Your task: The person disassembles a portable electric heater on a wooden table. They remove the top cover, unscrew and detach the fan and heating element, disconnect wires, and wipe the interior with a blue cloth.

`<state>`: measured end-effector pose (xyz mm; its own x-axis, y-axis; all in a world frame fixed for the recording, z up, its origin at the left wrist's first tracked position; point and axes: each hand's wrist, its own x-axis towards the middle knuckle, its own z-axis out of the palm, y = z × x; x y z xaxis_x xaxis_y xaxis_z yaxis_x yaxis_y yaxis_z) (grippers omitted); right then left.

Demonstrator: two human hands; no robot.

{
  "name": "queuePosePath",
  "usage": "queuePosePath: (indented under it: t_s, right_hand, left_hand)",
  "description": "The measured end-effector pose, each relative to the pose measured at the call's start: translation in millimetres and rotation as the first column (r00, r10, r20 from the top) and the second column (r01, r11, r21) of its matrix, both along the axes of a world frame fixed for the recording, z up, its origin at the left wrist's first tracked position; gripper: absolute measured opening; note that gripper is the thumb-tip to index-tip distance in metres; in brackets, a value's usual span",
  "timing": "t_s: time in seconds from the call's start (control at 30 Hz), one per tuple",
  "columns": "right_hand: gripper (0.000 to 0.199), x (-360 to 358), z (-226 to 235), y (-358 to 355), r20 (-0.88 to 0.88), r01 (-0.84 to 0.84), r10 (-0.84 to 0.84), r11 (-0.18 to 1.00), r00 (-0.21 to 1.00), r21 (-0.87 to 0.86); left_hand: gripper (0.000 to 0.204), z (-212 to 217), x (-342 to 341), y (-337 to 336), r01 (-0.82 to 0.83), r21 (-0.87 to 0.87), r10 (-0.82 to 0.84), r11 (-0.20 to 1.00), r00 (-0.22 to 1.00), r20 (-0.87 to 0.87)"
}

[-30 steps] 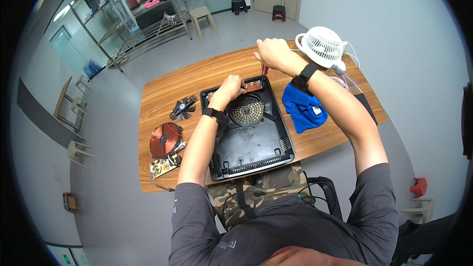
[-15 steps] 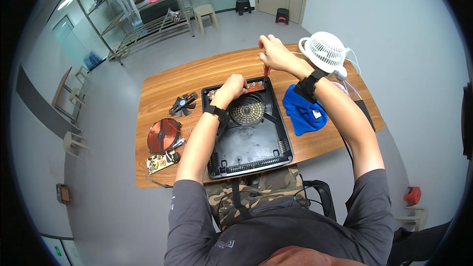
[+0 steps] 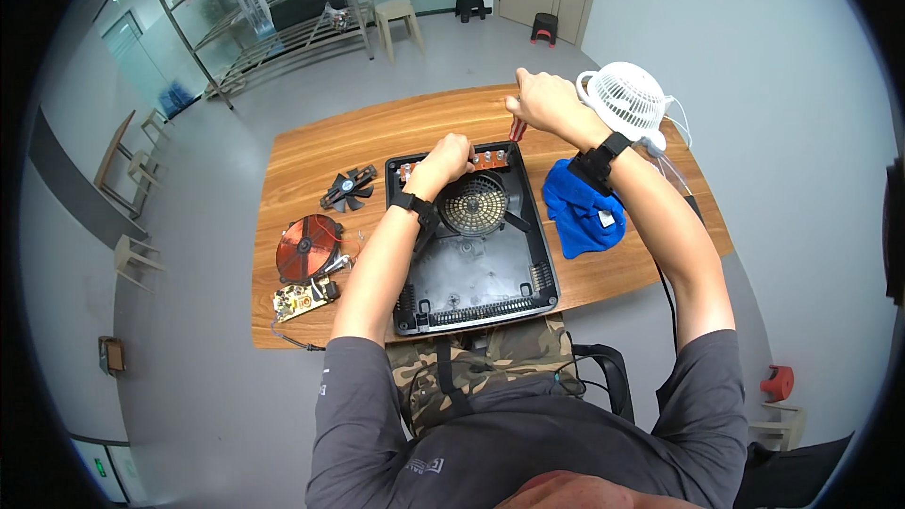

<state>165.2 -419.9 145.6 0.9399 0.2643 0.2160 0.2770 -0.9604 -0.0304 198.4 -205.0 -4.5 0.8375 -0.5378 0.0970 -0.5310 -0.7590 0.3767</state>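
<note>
Head view, as I follow it from my remote seat: both arms reach away from the grey-shirted body over a wooden table [image 3: 316, 155], and between them lies an open black housing [image 3: 471, 273], hollow side up, its near edge close to the table's near edge. The left forearm [image 3: 385, 259] runs up along the housing's left side and crosses its far left part. At its end I see the left hand [image 3: 447, 156] arched, back upward, fingers bent down at an orange-red strip [image 3: 489, 161] that lies along the housing's far wall; whether they grip it or only press, I cannot tell, because the hand hides the contact. The right arm makes a wider bend, its elbow well out to the side and its forearm [image 3: 660, 217] slanting inward. I have the right hand [image 3: 547, 101] raised above the housing's far right corner, fingers curled around the top of a red striped handle [image 3: 518, 129], which stands nearly upright; its lower end I cannot make out. A black band [image 3: 599, 164] circles the right wrist. Just beside the housing lies a blue cloth [image 3: 582, 214]; left of it, a black fan [image 3: 350, 190].
</note>
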Motion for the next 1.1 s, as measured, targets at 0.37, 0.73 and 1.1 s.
queuePosePath:
  t_s: [0.37,0.73,1.1]
  right_hand:
    - [0.052,-13.3,9.8,11.3,-0.011,-0.004,0.004,1.0,1.0,0.018]
    - [0.041,-19.6,15.5,1.1,0.077,-0.005,-0.005,0.991,0.997,0.132]
    - [0.041,-31.1,25.3,-14.5,0.111,0.001,-0.024,0.979,0.994,0.206]
  left_hand:
    - [0.028,1.4,-2.8,-0.5,-0.022,0.007,0.022,1.0,1.0,-0.016]
    - [0.026,3.7,-2.5,-3.3,0.014,0.022,-0.014,1.0,1.0,-0.002]
    - [0.032,48.6,-25.9,-15.7,-0.05,0.179,0.047,0.983,0.999,0.021]
